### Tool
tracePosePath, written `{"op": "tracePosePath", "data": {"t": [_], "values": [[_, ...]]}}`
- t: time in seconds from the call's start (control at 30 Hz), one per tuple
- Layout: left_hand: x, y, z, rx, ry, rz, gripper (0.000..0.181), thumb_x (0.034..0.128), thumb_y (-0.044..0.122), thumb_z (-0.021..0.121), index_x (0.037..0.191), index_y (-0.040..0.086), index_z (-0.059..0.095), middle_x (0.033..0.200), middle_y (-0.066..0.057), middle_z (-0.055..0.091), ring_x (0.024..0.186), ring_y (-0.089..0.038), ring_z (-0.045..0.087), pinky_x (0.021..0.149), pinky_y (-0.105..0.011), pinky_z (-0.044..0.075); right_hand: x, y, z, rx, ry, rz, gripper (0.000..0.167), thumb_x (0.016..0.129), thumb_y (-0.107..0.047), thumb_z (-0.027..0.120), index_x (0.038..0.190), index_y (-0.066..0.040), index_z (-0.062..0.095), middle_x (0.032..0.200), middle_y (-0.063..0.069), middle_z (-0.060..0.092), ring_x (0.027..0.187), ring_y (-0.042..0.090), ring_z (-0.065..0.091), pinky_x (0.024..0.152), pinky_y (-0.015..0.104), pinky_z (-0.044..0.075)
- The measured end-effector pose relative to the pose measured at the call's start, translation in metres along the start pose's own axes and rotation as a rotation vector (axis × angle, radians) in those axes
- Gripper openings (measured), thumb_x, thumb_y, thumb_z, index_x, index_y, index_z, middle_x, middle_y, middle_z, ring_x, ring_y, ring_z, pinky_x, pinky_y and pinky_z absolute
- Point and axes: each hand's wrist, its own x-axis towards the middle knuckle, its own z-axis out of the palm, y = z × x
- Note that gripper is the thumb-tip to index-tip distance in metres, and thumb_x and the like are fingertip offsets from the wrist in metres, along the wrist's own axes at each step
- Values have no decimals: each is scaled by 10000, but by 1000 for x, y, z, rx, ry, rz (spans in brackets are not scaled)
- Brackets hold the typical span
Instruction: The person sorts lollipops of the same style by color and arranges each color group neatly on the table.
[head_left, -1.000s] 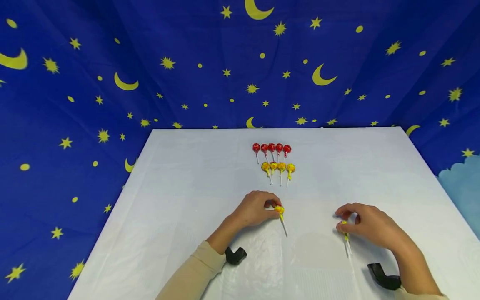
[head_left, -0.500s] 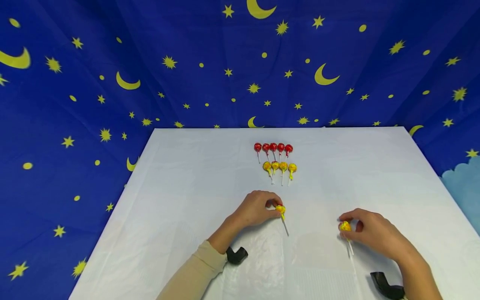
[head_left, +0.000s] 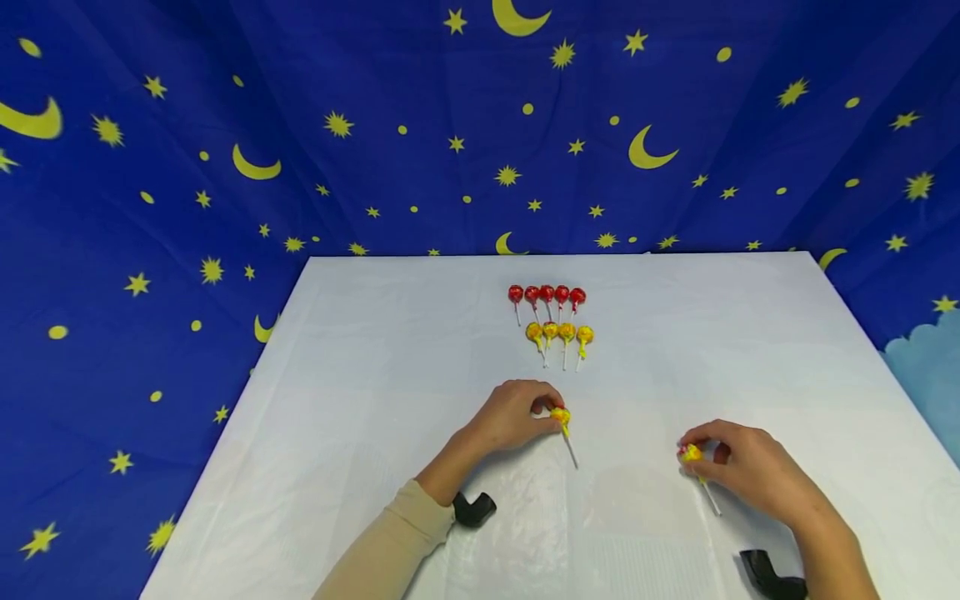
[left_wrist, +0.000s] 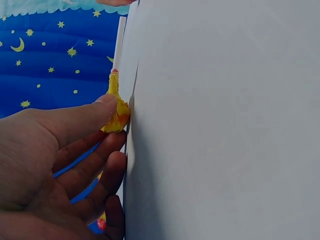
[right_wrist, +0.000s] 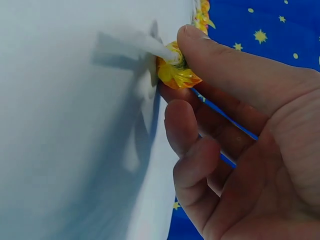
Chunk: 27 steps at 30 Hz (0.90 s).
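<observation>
My left hand [head_left: 517,414] pinches the yellow-wrapped head of a lollipop [head_left: 561,417] between thumb and fingers. Its white stick points toward me, and the left wrist view shows the same wrapper [left_wrist: 117,117] under the thumb. Farther right, my right hand [head_left: 753,468] pinches the head of another yellow lollipop [head_left: 693,455], partly hidden by the fingers. In the right wrist view that yellow wrapper [right_wrist: 177,79] is at the thumb tip, with the stick pointing away from the palm. Both lollipops are at or just above the white tabletop.
Farther back on the white table [head_left: 375,333] lies a row of several red lollipops [head_left: 547,294]. Just in front of it is a row of several yellow lollipops [head_left: 567,332]. Black curved pieces [head_left: 474,510] show beside both wrists. A blue star-patterned cloth [head_left: 420,167] hangs behind.
My right hand has closed its thumb and fingers on the yellow lollipop and shifted slightly toward me. That lollipop's stick has swung to the right. My left hand stays nearly still.
</observation>
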Motion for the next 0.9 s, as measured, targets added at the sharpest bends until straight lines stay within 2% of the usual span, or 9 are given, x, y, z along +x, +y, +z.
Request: {"op": "tracePosePath", "data": {"t": [0.27,0.47,0.6,0.7,0.9], "values": [[-2,-3,1,-22,9,14,206,829,269,773,1005,194,695,909,123,634,796,-60,549,722,-206,423,-4,0,7,4,58,35,292,732,-340,831,961,-197,720,738,-58,555,650,146,465,554,291,347],[1,-5,-2,-92,-11,12,203,843,250,762,1020,183,689,913,119,632,784,-40,537,724,-205,433,-5,0,7,-6,71,83,305,722,-359,834,957,-197,729,717,-41,544,637,156,456,549,310,334],[4,-9,-8,-161,-6,13,195,847,240,758,1018,185,682,904,124,626,764,-41,544,709,-213,454,-7,0,7,-10,80,92,306,718,-357,836,957,-195,734,718,-39,544,636,158,456,547,314,331],[6,-12,-13,-195,-4,-10,192,850,248,755,1019,195,680,906,128,621,757,-62,549,704,-230,461,-7,0,7,-5,87,93,307,718,-357,836,959,-196,734,725,-37,545,640,159,455,548,313,330],[9,-22,-23,-169,29,-37,195,845,236,760,1021,187,692,902,107,631,706,-101,532,659,-262,455,-7,-1,7,6,91,99,301,722,-374,831,956,-212,733,740,-37,549,650,159,456,551,313,329]]}}
